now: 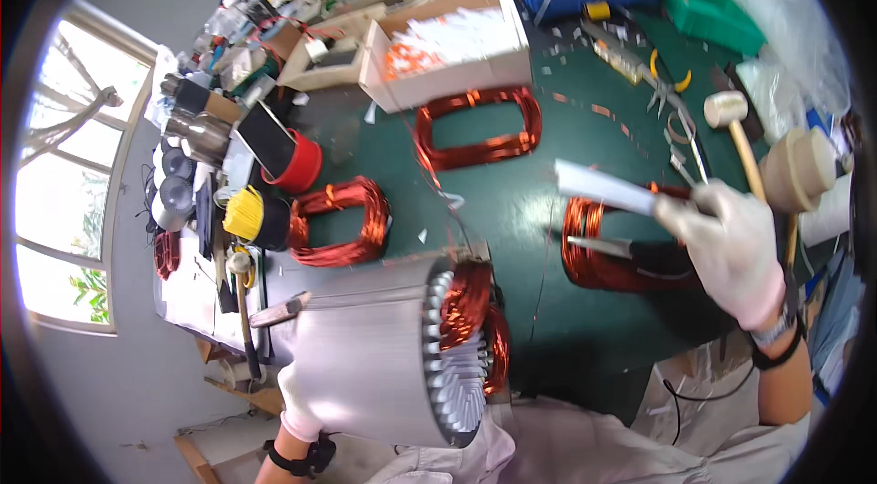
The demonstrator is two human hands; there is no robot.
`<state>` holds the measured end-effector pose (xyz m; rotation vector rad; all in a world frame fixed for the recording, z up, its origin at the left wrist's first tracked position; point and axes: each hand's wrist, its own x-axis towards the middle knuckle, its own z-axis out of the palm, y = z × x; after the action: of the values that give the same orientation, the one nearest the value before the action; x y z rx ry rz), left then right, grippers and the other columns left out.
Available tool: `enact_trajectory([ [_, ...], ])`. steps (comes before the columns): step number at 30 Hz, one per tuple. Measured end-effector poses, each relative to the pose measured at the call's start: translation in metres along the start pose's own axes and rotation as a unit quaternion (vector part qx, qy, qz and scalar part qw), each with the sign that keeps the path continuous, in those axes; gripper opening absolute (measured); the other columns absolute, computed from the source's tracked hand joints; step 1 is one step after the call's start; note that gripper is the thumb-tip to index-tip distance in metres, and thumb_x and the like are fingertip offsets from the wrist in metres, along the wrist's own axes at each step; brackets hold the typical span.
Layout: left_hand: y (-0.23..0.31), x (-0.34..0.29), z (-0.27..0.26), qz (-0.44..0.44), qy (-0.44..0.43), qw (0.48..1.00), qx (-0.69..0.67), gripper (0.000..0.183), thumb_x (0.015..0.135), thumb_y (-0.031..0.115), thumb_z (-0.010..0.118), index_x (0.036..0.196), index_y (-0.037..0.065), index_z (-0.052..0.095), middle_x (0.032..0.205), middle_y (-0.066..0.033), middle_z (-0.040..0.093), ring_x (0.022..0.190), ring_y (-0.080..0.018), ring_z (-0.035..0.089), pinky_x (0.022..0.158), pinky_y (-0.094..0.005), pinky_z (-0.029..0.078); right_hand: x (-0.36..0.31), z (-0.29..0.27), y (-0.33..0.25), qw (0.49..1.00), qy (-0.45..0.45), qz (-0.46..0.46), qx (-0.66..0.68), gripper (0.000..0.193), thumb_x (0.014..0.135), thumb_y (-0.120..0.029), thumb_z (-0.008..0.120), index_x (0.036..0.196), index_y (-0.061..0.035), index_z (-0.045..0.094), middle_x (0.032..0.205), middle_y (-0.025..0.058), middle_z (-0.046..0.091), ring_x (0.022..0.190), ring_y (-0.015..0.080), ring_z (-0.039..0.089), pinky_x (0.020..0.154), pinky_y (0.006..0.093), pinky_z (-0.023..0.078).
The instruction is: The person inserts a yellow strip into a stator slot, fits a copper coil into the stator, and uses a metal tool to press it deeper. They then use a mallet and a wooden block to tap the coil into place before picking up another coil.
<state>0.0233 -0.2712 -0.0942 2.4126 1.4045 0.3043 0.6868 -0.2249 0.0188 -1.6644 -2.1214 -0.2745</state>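
White-gloved, my right hand (728, 245) pinches a white strip (598, 185) between closed fingers, right of centre. My left hand (290, 393) contacts the grey stator (365, 352), lower centre; I cannot tell its finger spread.

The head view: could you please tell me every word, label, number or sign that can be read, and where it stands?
None can be read.
Grey slotted cylinder: no lettering visible.
White strip in the right hand: blurred, nothing legible.
Small items at upper left: too small and blurred.
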Motion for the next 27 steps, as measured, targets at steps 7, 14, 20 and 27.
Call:
enact_trajectory([
  [7, 0.111, 0.194, -0.027, -0.147, -0.046, 0.904, -0.399, 0.057, 0.088, 0.006, 0.079, 0.139, -0.004, 0.055, 0.127, -0.0116, 0.068, 0.116, -0.0166, 0.062, 0.104, -0.0342, 0.050, 0.148, 0.069, 0.029, 0.998, -0.031, -0.055, 0.004, 0.051, 0.096, -0.005, 0.055, 0.146, -0.0105, 0.058, 0.089, 0.0161, 0.068, 0.077, 0.0346, 0.069, 0.070, 0.0453, 0.056],
  [14, 0.084, 0.189, 0.004, -0.120, -0.160, 0.802, -0.563, 0.054, 0.092, 0.014, 0.076, 0.141, 0.001, 0.056, 0.132, -0.0105, 0.066, 0.119, -0.0189, 0.062, 0.106, -0.0354, 0.050, 0.045, 0.038, 0.014, 0.994, 0.037, 0.016, 0.099, 0.048, 0.094, -0.008, 0.063, 0.141, -0.0034, 0.056, 0.110, 0.0209, 0.070, 0.099, 0.0388, 0.070, 0.086, 0.0448, 0.057],
  [20, 0.102, 0.200, -0.004, -0.057, -0.101, 0.867, -0.485, 0.053, 0.094, 0.021, 0.073, 0.140, -0.001, 0.056, 0.131, -0.0120, 0.066, 0.118, -0.0216, 0.063, 0.105, -0.0376, 0.051, -0.028, -0.002, -0.030, 0.947, -0.028, 0.217, 0.237, 0.041, 0.086, -0.002, 0.066, 0.127, -0.0019, 0.066, 0.101, 0.0204, 0.068, 0.089, 0.0413, 0.068, 0.079, 0.0436, 0.055],
  [27, 0.108, 0.204, 0.002, -0.164, -0.077, 0.846, -0.502, 0.055, 0.094, 0.029, 0.073, 0.135, -0.005, 0.056, 0.124, -0.0135, 0.067, 0.115, -0.0244, 0.065, 0.102, -0.0374, 0.052, -0.038, -0.008, -0.043, 0.936, -0.062, 0.186, 0.293, 0.041, 0.080, -0.008, 0.079, 0.121, -0.0059, 0.071, 0.086, 0.0095, 0.065, 0.072, 0.0269, 0.068, 0.066, 0.0370, 0.054],
])
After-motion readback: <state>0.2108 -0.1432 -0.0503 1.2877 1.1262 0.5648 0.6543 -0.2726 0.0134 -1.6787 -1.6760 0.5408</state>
